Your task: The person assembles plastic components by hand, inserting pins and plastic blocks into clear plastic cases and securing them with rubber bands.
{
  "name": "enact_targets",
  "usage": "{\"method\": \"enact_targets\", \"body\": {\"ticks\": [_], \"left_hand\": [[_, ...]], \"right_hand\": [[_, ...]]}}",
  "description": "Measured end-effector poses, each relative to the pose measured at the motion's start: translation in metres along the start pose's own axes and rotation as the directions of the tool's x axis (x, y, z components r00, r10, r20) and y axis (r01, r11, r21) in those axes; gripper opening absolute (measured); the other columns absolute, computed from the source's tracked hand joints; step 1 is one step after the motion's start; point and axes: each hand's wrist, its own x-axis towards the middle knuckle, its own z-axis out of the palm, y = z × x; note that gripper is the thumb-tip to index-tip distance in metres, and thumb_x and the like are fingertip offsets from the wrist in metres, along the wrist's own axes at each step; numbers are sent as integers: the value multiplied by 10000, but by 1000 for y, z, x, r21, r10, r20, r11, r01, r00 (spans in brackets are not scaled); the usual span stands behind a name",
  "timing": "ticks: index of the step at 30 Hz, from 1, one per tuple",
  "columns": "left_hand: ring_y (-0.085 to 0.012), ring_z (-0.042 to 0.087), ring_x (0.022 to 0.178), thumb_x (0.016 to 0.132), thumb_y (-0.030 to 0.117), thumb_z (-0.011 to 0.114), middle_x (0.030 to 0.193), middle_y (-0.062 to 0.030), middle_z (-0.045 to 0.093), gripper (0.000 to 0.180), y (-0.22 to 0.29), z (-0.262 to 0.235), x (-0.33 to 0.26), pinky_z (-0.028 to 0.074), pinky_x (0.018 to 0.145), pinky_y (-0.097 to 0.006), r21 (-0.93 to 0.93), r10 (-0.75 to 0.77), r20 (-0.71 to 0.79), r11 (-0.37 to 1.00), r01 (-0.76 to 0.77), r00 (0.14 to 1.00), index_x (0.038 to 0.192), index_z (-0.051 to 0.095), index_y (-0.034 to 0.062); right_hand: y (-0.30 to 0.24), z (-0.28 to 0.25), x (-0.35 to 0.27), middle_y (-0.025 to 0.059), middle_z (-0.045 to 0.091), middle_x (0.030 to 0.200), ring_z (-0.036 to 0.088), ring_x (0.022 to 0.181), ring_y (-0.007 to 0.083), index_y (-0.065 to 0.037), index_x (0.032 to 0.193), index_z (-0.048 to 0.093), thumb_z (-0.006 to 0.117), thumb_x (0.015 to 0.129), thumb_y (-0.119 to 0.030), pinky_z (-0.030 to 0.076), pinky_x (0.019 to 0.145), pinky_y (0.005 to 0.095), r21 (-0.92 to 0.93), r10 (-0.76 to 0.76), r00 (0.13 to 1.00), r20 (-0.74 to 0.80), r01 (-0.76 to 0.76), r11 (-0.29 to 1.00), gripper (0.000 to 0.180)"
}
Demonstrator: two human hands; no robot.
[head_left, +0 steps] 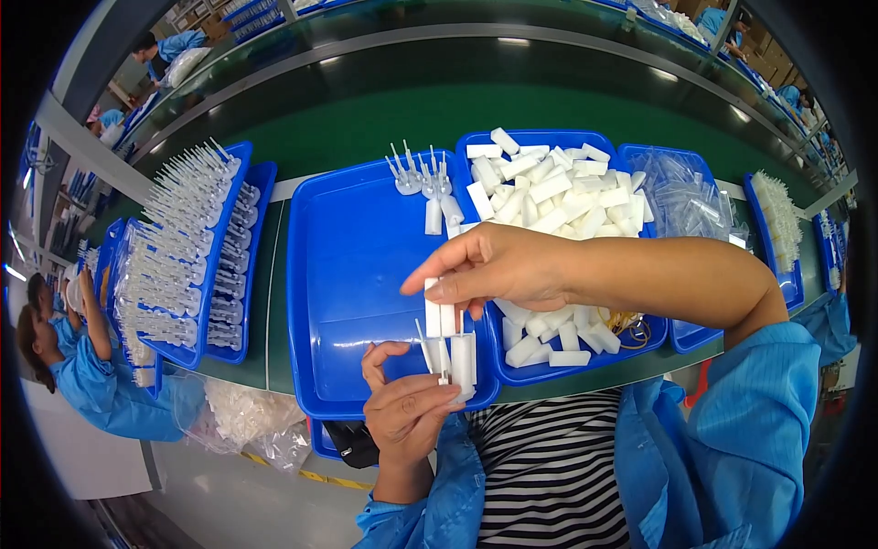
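Far left, stacked blue trays (240,197) held rows of clear spiked parts (187,197), crowded, untouched. Centre, a large blue tray (347,265) was mostly bare, with a few clear spiked pieces (416,174) at its far edge. The left hand (407,412) gripped a small bundle of white caps and a clear spike (453,361) upright over the tray's near rim, fingers curled around it. The right hand (494,265) pinched one white cap (439,311) between thumb and fingers, just above the bundle. Risk: cap looked slightly off-line with the spike, so it could jam or slip; loose bundle might drop off the near edge. Right, a tray of white caps (549,197) was heaped high; the right forearm crossing it could knock pieces out. Bagged parts (686,197) lay beyond.
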Motion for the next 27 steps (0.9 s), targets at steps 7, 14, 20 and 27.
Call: {"method": "enact_targets", "body": {"ticks": [7,14,20,27], "left_hand": [[-251,479,1012,665,256,728,809,54,668,147,7,1,2,186,997,-452,32,22,87,999,-25,996,805,728,211],[-235,479,994,651,270,719,806,89,659,172,13,3,6,168,1011,-457,42,65,150,996,-73,986,821,733,252],[-244,480,1001,629,281,733,832,75,658,161,12,4,5,176,1009,-462,40,110,170,992,-118,979,775,723,216],[-299,482,1039,610,362,763,885,-1,636,278,15,14,4,221,973,-489,-95,-96,-53,991,90,994,703,646,127]], "right_hand": [[-23,-18,-16,44,674,790,613,709,89,-50,911,700,689,791,-163,479,679,232,-610,-175,964,199,262,748,166],[-13,-22,-21,72,684,822,630,718,123,-61,886,705,699,776,-159,476,661,255,-591,-138,955,262,272,760,147],[-11,-13,-31,66,684,788,625,700,140,-83,877,713,693,782,-178,452,641,259,-571,-179,931,318,339,748,136],[2,1,-37,24,688,776,594,646,128,-112,868,720,694,781,-187,413,700,275,-602,-192,949,252,309,737,118]]}}
